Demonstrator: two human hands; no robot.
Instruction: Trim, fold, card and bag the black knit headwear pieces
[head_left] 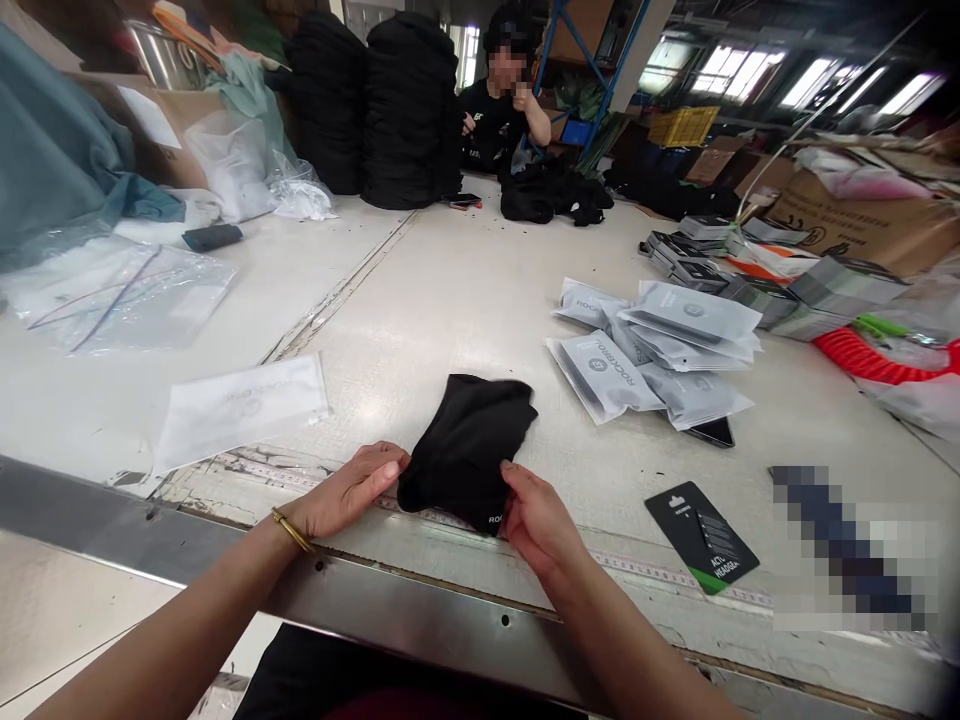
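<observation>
A folded black cloth piece (472, 450) lies on the table near its front edge, with white lettering partly showing at its lower right corner. My left hand (352, 495) is at its left edge, thumb and fingers closed on the fabric. At the lower right corner, my right hand (541, 520) pinches the cloth between thumb and fingers and covers part of the lettering. A flat white translucent pouch (244, 408) lies to the left. To the right rests a black header card (701, 537) with a green corner and headgear lettering.
Filled pouches (600, 370) are piled at right, partly over a dark phone-like object (712, 431). Behind them are small grey boxes (847, 285) and a red coil (870, 360). Clear plastic bags (127, 290) lie left. Tall black fabric stacks (409, 110) and a person (491, 120) are across the table.
</observation>
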